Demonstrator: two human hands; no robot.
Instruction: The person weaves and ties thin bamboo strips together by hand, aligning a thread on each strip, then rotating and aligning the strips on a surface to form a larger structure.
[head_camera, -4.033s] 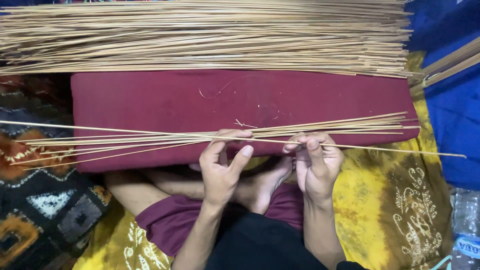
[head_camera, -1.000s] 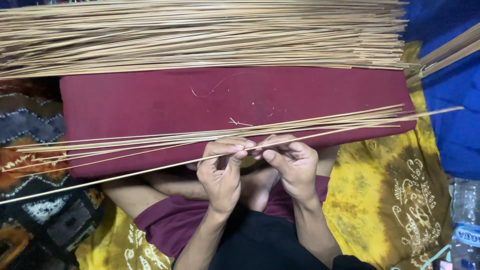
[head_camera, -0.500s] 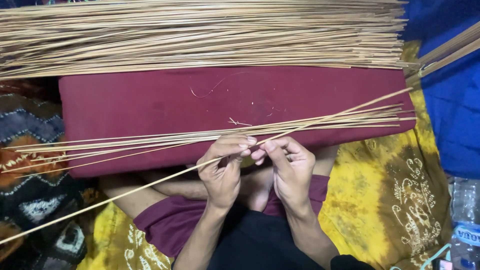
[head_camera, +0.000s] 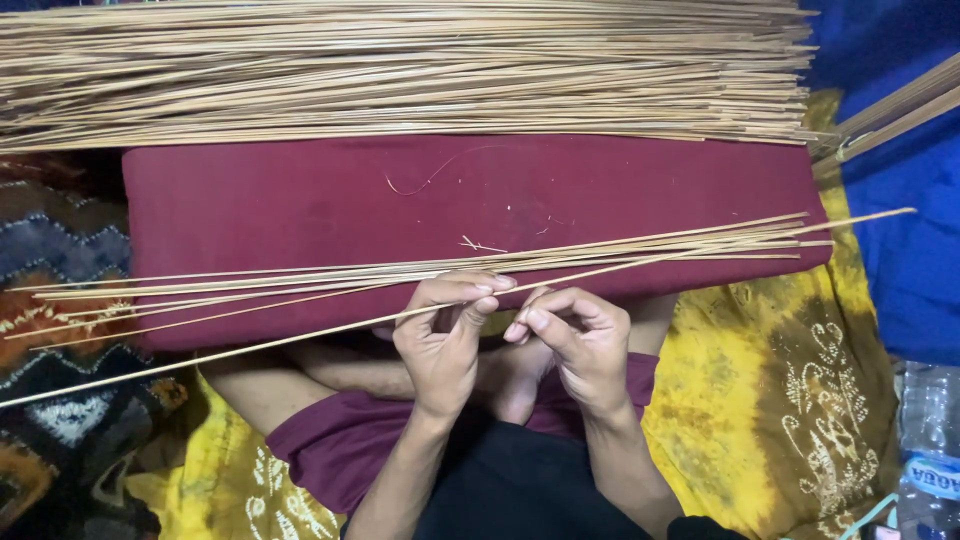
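My left hand (head_camera: 445, 345) pinches a single thin bamboo stick (head_camera: 250, 347) between thumb and fingers. This stick slants from the lower left up to the right over a maroon cushion (head_camera: 300, 200). Right beside it, my right hand (head_camera: 578, 340) is curled, its fingertips on the same stick. Just above my hands, a small bundle of similar sticks (head_camera: 640, 248) lies across the cushion's near edge. A big pile of sticks (head_camera: 400, 70) covers the cushion's far side. My crossed legs, in maroon and black cloth, are under the hands.
A yellow patterned cloth (head_camera: 780, 400) lies under me and to the right. Blue cloth (head_camera: 910, 270) is on the right, with wooden slats (head_camera: 890, 110) above it. A plastic bottle (head_camera: 930, 440) sits at the lower right. A dark patterned rug (head_camera: 60, 430) is on the left.
The single stick tilted steeply half a second ago; it now lies flatter, its left end raised and its right end reaching further right. Both hands stay near the cushion's edge.
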